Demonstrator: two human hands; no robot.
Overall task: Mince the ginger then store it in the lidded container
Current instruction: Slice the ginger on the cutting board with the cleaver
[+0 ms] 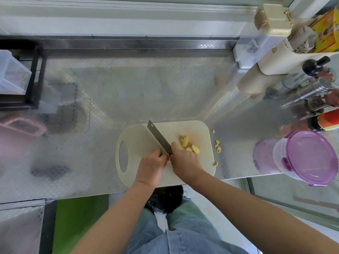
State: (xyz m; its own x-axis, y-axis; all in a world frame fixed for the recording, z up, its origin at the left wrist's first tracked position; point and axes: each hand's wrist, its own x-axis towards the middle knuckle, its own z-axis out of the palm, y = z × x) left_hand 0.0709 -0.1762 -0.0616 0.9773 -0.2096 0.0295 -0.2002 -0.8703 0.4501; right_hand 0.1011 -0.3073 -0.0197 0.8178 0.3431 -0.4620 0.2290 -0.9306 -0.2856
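Lower centre, on cutting board [139, 136]: ginger [187, 144] coarsely sliced, not minced; bits on surface [165, 88]. Right hand [185, 162] fingers grip knife [158, 137]; left hand [151, 165] fingers curled beside handle, hold unclear. Container [310, 156] lower right, lid on.

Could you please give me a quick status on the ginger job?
Right hand grips knife; left hand at its heel, hold unclear. Ginger coarse on board, strays on counter. Container lidded.
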